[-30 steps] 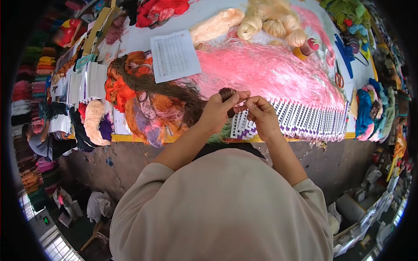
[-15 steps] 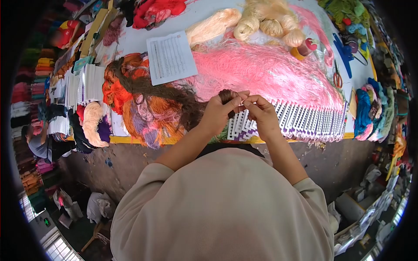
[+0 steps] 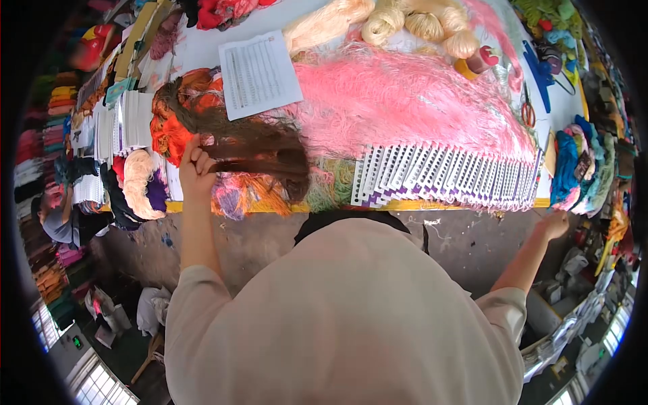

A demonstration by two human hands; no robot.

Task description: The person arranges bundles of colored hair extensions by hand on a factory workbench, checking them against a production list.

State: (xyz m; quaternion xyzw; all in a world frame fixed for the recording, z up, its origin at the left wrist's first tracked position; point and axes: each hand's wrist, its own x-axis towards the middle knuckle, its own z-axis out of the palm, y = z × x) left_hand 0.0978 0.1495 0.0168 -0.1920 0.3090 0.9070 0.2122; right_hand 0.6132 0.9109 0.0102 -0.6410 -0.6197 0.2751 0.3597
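The brown thread hank (image 3: 260, 156) lies at the near left of the table (image 3: 202, 50), stretched sideways over a tangle of orange and lilac yarn (image 3: 250, 192). We see the left hand (image 3: 196, 169) at its left end, fingers curled closed around the strands. We judge the hank light, limp and prone to snagging, its loose fibres apt to catch on neighbouring yarn; hold is best taken where the strands are gathered into a bunch, as at that gripped end, rather than along the splayed length. The right hand (image 3: 555, 225) is flung out well apart to the right, beyond the table's yellow edge; it looks closed, yet whether it pinches a thread we cannot tell. Between the hands a row of white and purple cards (image 3: 445, 181) stands along the near edge. Behind it spreads a pink fibre mass (image 3: 405, 101); a printed sheet (image 3: 258, 73) rests beside it, with cream skeins (image 3: 385, 23) farther back and scissors (image 3: 526, 111) to the right.
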